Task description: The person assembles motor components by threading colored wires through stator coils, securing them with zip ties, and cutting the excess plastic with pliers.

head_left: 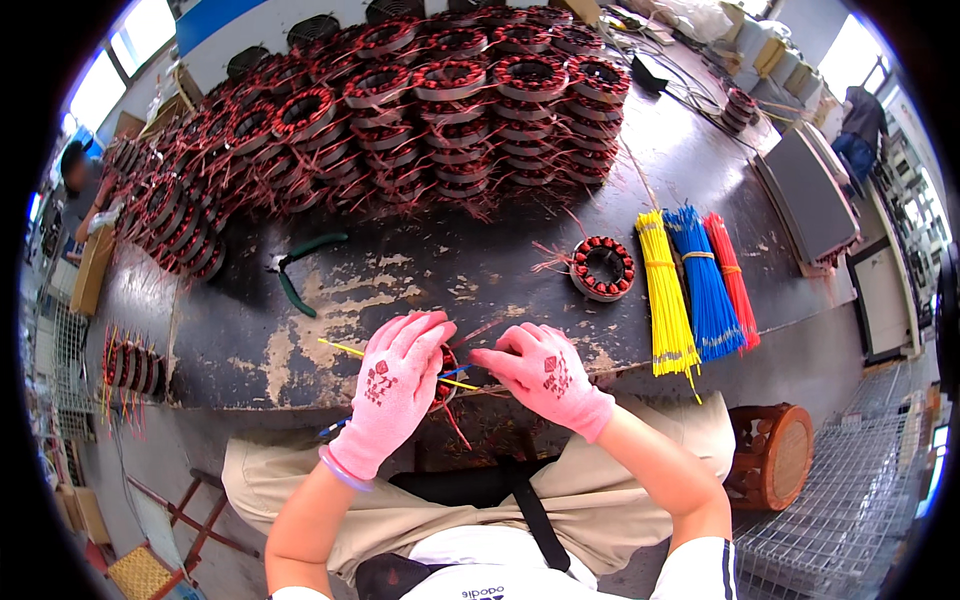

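Both my hands wear pink gloves and meet at the near edge of the table. My left hand [395, 385] is closed round a small wound stator [445, 392], which it mostly hides. A yellow wire [340, 347] sticks out past that hand on its left, and red leads splay from the stator. My right hand [545, 375] is just to the right, thumb and fingertips pinched together at the end of a short blue wire [455, 370]. Another wound stator [603, 268] with red coils lies farther off on the table, beyond my right hand.
Bundles of yellow wires [665, 295], blue wires [708, 285] and red wires [732, 280] lie at the right. Green-handled pliers [300, 272] rest at the left. Tall stacks of stators [450, 130] fill the back. A wooden stool [775, 455] stands at my right.
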Motion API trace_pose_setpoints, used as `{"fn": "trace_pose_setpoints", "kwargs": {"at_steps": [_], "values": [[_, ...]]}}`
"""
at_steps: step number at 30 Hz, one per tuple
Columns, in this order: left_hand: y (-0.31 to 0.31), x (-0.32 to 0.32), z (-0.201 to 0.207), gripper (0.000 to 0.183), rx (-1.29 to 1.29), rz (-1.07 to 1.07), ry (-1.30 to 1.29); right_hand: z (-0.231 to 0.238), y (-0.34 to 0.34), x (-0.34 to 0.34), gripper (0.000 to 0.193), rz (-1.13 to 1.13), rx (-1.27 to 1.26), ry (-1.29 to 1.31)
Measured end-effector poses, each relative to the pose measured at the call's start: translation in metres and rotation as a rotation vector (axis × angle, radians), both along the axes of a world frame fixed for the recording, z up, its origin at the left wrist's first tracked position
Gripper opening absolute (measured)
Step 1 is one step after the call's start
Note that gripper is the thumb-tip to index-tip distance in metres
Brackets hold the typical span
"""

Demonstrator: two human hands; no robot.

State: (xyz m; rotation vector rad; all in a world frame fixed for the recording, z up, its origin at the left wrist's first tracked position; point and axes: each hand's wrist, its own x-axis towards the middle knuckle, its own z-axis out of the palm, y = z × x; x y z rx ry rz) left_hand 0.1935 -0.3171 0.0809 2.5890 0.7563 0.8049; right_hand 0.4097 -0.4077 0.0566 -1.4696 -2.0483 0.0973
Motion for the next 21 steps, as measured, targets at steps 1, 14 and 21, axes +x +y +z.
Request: {"fn": "trace_pose_setpoints", "kwargs": {"at_steps": [1,14,21], "values": [[-0.001,0.000,-0.004,0.031,-0.005,0.011,0.001,-0.002,0.000,-0.002,0.032,-0.010,-0.005,0.055],[-0.001,0.008,-0.008,0.033,0.007,0.023,0.072,0.001,0.010,-0.011,0.014,-0.057,-0.117,0.037],[-0.001,-0.001,-0.014,0.033,-0.041,0.061,0.103,0.044,-0.051,0.059,0.026,-0.441,-0.123,0.389]]}}
